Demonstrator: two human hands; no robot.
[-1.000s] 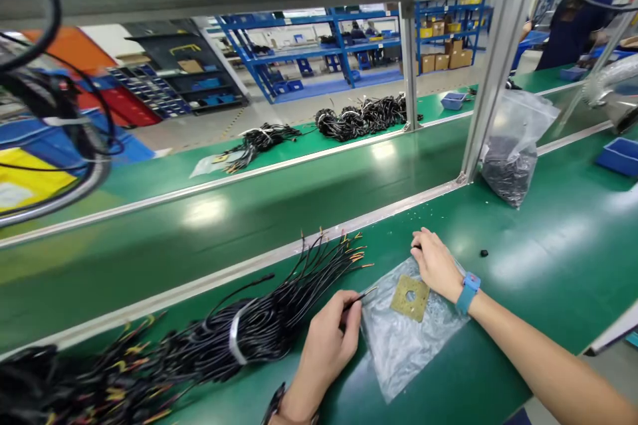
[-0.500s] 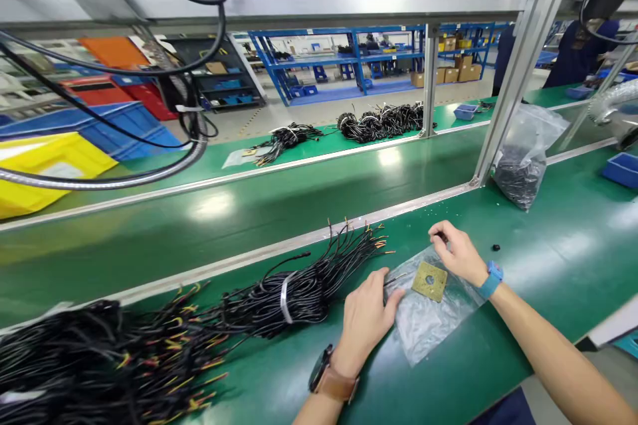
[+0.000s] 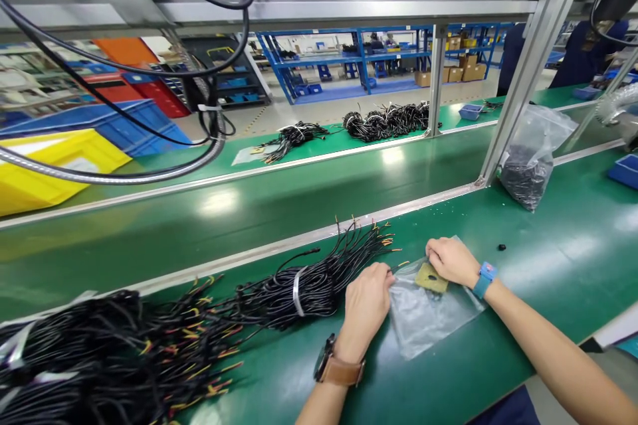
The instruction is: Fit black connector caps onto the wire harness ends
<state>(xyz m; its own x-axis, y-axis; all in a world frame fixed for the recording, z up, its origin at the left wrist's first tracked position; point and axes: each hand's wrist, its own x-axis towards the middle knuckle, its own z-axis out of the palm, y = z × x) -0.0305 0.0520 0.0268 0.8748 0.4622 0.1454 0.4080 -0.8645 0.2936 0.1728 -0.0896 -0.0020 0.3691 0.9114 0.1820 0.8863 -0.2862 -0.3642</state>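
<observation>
My left hand (image 3: 367, 299) is closed in a pinch on a thin black wire (image 3: 401, 267) whose tip points right, toward the brass-coloured square plate (image 3: 430, 277). That plate, with a hole in it, lies on a clear plastic bag (image 3: 428, 311) on the green bench. My right hand (image 3: 452, 260) rests on the plate's far edge with its fingers curled, and I cannot make out what they pinch. A bundle of black wires (image 3: 309, 285), tied with a white band, lies just left of my left hand.
A big heap of black wires with yellow and red ends (image 3: 100, 352) fills the near left. A bag of small black parts (image 3: 528, 166) leans on the aluminium post (image 3: 523, 73). A tiny black part (image 3: 502, 247) lies right of my hands. A conveyor belt (image 3: 249, 206) runs behind.
The view has swung down and left. My left hand has brought the wire tip closer to the plate, and my right hand has come down from the bag's far edge onto the plate.
</observation>
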